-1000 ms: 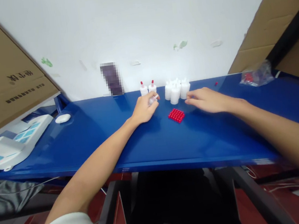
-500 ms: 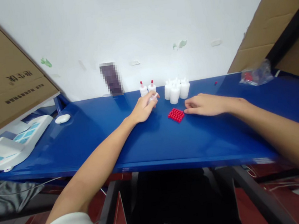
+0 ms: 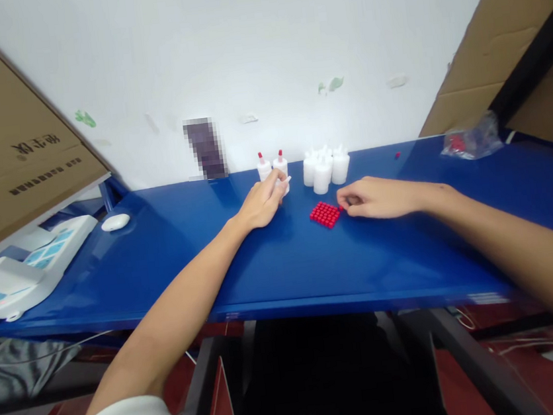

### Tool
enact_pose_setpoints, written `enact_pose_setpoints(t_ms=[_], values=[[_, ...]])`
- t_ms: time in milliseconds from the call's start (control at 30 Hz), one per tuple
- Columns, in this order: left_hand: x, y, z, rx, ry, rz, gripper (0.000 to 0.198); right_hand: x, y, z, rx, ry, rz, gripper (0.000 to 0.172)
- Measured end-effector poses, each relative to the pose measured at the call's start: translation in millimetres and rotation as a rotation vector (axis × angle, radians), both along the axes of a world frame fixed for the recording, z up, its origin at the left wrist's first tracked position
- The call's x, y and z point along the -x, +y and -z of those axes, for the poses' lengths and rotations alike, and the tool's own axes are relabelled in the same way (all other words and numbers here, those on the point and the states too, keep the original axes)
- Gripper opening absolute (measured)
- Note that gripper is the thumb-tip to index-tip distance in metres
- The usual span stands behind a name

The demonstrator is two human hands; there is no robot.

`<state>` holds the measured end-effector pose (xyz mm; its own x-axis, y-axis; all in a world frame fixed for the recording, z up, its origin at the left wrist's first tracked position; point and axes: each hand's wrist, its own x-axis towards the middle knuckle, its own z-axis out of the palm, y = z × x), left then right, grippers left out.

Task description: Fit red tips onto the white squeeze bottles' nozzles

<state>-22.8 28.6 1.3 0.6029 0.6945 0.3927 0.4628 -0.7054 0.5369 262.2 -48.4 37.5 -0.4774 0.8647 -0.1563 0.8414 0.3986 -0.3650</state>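
My left hand (image 3: pixel 261 204) is closed around a small white squeeze bottle (image 3: pixel 286 184), its bare nozzle tilted to the right; the fingers hide most of its body. Just behind it, two white bottles with red tips (image 3: pixel 264 169) stand upright. My right hand (image 3: pixel 374 196) pinches a small red cap (image 3: pixel 341 208) between thumb and index finger, at the right corner of a tight block of red caps (image 3: pixel 324 216) on the table. Several white bottles without caps (image 3: pixel 321 177) stand grouped behind that block.
The blue table (image 3: pixel 273 268) runs along a white wall. On the left are a power strip (image 3: pixel 56 249), a white oval object (image 3: pixel 115 222) and a cardboard panel (image 3: pixel 13 131). To the right lie a loose red cap (image 3: pixel 398 155) and a clear plastic bag (image 3: pixel 473 138) with red pieces inside.
My right thumb and index finger have come together on a red cap at the block's right corner. In my left hand, the bottle has shifted slightly, its nozzle now pointing flatter to the right.
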Motion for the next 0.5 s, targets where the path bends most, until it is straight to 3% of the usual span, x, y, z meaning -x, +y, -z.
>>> enact_pose_setpoints(t_ms=[500], values=[[-1.3, 3.1, 2.1, -0.082, 0.091, -0.111, 0.041, -1.1, 1.0, 3.6, 0.003, 0.050, -0.037, 0.012]])
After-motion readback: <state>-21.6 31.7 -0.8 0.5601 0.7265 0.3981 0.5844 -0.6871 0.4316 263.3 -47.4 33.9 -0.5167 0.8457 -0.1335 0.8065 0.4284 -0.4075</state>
